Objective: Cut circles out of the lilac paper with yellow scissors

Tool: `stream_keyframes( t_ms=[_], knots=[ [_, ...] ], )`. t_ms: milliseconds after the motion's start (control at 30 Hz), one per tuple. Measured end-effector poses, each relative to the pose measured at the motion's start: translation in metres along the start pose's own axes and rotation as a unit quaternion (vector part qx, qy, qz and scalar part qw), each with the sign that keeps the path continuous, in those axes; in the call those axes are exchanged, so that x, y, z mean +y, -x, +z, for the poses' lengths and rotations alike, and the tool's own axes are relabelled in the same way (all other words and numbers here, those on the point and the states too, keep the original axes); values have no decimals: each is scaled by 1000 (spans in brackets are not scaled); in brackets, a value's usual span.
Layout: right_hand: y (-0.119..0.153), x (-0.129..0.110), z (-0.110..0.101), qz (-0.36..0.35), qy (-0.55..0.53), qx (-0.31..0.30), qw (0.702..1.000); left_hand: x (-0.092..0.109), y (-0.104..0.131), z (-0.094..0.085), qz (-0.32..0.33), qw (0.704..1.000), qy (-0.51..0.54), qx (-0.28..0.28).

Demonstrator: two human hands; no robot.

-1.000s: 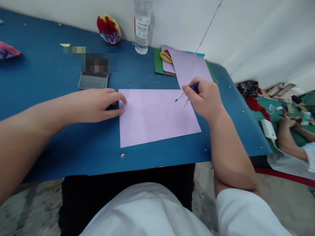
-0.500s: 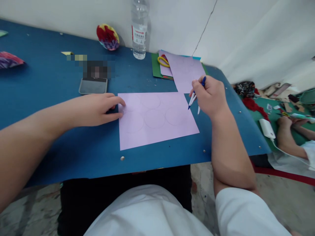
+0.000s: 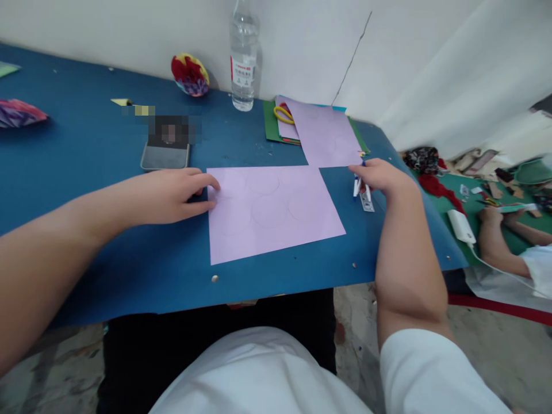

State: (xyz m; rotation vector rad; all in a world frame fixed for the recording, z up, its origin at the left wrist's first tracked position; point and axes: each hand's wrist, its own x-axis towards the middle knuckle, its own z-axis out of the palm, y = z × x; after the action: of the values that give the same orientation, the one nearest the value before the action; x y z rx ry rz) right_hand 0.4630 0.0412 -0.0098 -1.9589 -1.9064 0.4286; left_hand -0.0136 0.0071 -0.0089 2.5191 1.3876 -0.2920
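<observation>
A purple sheet of paper with several faint circles drawn on it lies on the blue table. My left hand rests at its left edge, thumb and fingers apart, fingertips pressing the sheet. To the right of the paper, my right hand is closed around what looks like a blue-and-white drawing compass, its legs pointing down. Below those fingers lies a small pale strip with dark markings, partly covered by the hand.
A stack with a second purple sheet and yellow-handled scissors lies at the back. Near the wall stand a water bottle and a colourful round object. A phone lies left. Another person's hands work at a green table.
My right hand has moved right and slightly down, away from the sheet's edge, taking the compass along. The pale strip now shows beneath it. My left hand stays on the paper.
</observation>
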Motion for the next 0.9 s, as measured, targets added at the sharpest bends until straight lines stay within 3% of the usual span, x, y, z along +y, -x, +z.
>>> stream_keyframes(
  t_ms=[167, 333, 733, 900],
  knots=[
    [0, -16, 13, 72, -7, -58, 996, 2, 2, -3, 2, 1000, 6, 2],
    [-1, -29, 22, 84, 2, -52, 995, 3, 2, -4, 5, 1000, 4, -4],
    [-19, -21, 46, -8, 28, 114, 993, 4, 7, -6, 15, 999, 45, 6],
    [-25, -32, 56, -36, 21, 132, 990, 4, 11, -4, 29, 998, 39, 27]
  ],
)
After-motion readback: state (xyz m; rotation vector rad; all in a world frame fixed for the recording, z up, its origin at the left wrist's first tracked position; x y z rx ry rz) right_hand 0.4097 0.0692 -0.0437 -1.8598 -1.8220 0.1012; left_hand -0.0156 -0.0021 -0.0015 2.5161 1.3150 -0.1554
